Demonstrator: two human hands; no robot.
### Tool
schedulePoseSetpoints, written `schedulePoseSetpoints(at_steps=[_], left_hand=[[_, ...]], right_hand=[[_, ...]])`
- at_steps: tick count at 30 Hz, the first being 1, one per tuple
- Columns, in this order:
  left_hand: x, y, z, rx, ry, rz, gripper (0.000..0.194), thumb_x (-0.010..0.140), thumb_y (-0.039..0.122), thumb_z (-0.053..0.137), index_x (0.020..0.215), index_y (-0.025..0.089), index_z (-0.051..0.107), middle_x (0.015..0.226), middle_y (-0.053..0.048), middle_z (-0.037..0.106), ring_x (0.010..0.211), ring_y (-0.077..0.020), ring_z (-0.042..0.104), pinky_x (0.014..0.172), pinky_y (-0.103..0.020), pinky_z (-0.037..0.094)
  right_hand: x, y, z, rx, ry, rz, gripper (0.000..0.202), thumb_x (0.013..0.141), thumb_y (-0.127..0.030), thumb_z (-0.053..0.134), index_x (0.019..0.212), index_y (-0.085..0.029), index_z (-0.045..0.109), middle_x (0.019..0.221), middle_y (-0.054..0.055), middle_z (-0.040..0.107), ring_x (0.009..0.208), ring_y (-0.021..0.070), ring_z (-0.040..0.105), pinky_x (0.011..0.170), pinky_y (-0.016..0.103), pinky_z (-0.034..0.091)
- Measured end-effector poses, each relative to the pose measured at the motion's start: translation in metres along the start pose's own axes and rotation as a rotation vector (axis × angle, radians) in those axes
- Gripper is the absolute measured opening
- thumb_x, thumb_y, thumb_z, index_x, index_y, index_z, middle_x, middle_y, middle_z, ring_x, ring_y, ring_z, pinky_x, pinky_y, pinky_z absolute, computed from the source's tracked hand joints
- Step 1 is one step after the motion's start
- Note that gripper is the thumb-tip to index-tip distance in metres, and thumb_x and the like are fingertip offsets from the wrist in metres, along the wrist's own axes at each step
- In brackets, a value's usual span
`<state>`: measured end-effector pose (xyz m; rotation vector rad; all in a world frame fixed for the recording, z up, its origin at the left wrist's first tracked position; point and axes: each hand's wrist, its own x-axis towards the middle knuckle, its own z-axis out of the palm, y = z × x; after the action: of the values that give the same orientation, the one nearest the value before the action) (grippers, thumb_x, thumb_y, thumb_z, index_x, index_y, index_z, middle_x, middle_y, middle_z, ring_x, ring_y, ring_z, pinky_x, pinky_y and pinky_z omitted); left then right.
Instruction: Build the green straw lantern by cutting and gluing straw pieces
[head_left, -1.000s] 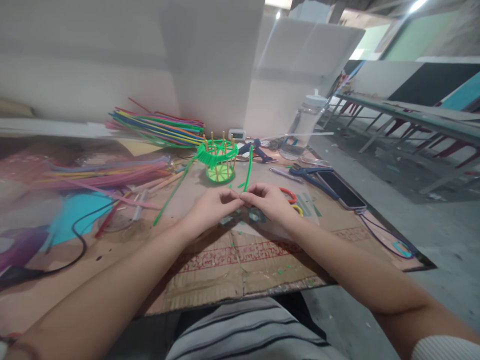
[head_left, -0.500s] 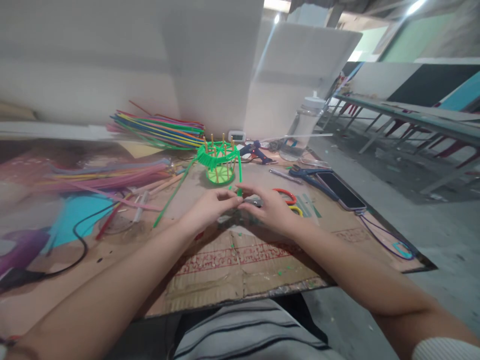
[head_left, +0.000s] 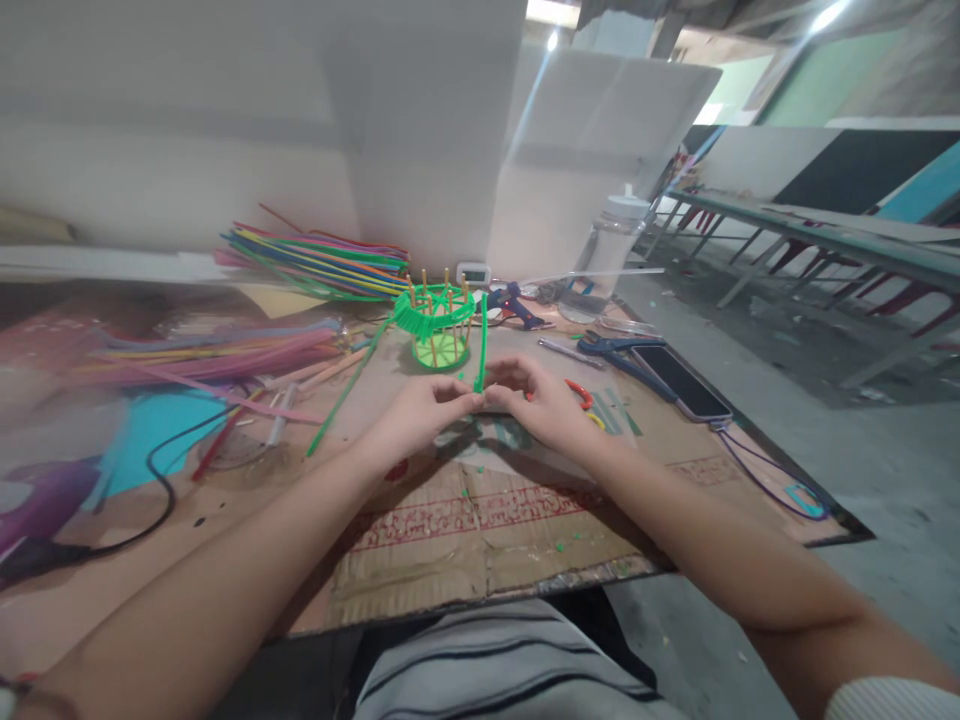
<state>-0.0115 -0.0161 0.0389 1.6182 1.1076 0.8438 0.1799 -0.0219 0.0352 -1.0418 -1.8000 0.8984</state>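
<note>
A green fuzzy pipe cleaner stands upright between my hands, its lower end pinched at the fingertips. My left hand is closed, thumb against fingers, at that lower end. My right hand meets it there, also in a pinch, with fingers curled over. Just behind is a small round frame of thin wooden sticks, with a green wrapped upper ring and a green spoked base. Another green pipe cleaner trails from it down to the left. Scissors with red and yellow handles lie partly hidden behind my right hand.
Bundles of coloured pipe cleaners lie at the back left. A glue gun, a water bottle, pliers and a phone are at the right. A black cable curves across the left side.
The upright green pipe cleaner's top now shows clear of the round frame's right side. My right fingers have risen and curled slightly, covering more of the scissors. My left hand is nearly still.
</note>
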Motion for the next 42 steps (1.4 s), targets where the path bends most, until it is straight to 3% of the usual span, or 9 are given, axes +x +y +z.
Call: schedulePoseSetpoints(at_steps=[3,7,16,25,30,35,39,42], left_hand=[[-0.001,0.000,0.000,0.047,-0.008,0.017,0.030,0.078,0.044,0.068,0.078,0.015,0.073,0.075,-0.003,0.071,0.066,-0.0145,0.059,0.059,-0.024,0.042],[-0.002,-0.003,0.000,0.065,-0.028,0.027,0.031,0.079,0.045,0.067,0.080,0.015,0.075,0.077,-0.004,0.073,0.066,-0.0153,0.060,0.059,-0.024,0.043],[-0.003,-0.001,-0.001,0.123,-0.014,0.043,0.030,0.080,0.044,0.066,0.078,0.016,0.075,0.075,-0.004,0.073,0.065,-0.0164,0.062,0.058,-0.024,0.043],[-0.005,-0.010,0.003,0.183,-0.023,0.053,0.030,0.081,0.045,0.064,0.085,0.018,0.078,0.079,-0.004,0.075,0.073,-0.0188,0.065,0.064,-0.025,0.046],[-0.005,-0.008,0.006,0.090,-0.057,0.077,0.029,0.079,0.041,0.067,0.089,0.016,0.076,0.085,-0.008,0.076,0.077,-0.0204,0.067,0.068,-0.028,0.050],[-0.004,-0.006,0.008,0.134,-0.018,0.081,0.028,0.078,0.042,0.068,0.084,0.016,0.074,0.081,-0.006,0.074,0.075,-0.0197,0.066,0.069,-0.028,0.049],[-0.004,-0.006,0.008,0.140,0.003,0.080,0.023,0.077,0.039,0.067,0.077,0.016,0.070,0.076,-0.004,0.072,0.072,-0.0183,0.064,0.066,-0.027,0.047],[-0.004,-0.003,0.006,0.130,-0.009,0.063,0.023,0.077,0.040,0.067,0.075,0.017,0.069,0.073,-0.002,0.071,0.069,-0.0170,0.062,0.063,-0.026,0.045]], right_hand=[[0.004,0.003,0.001,0.101,-0.013,0.116,0.019,0.084,-0.037,0.065,0.090,-0.020,0.064,0.088,0.003,0.071,0.082,0.0164,0.067,0.080,0.032,0.052],[0.005,0.004,0.002,0.204,-0.046,0.162,0.021,0.082,-0.040,0.066,0.081,-0.019,0.065,0.075,0.000,0.068,0.073,0.0144,0.064,0.075,0.029,0.051],[0.003,-0.001,0.001,0.155,-0.046,0.245,0.018,0.076,-0.036,0.072,0.080,-0.019,0.066,0.077,0.001,0.070,0.071,0.0141,0.062,0.071,0.028,0.050],[0.000,-0.008,0.002,-0.069,-0.035,0.208,0.028,0.080,-0.046,0.068,0.073,-0.019,0.063,0.069,0.001,0.063,0.065,0.0143,0.054,0.059,0.027,0.040],[0.001,-0.004,0.004,-0.043,0.027,0.199,0.028,0.077,-0.044,0.072,0.069,-0.020,0.061,0.066,0.000,0.061,0.065,0.0143,0.054,0.061,0.028,0.042],[-0.003,-0.003,0.012,0.139,0.081,0.245,0.035,0.073,-0.051,0.076,0.069,-0.020,0.060,0.068,0.001,0.061,0.065,0.0142,0.054,0.061,0.028,0.043],[-0.006,-0.004,0.016,0.205,0.075,0.257,0.035,0.072,-0.050,0.077,0.070,-0.019,0.060,0.068,0.000,0.061,0.064,0.0138,0.055,0.061,0.028,0.043],[-0.003,-0.005,0.011,0.127,0.030,0.221,0.028,0.077,-0.044,0.073,0.073,-0.018,0.062,0.070,0.001,0.064,0.068,0.0144,0.058,0.065,0.028,0.046]])
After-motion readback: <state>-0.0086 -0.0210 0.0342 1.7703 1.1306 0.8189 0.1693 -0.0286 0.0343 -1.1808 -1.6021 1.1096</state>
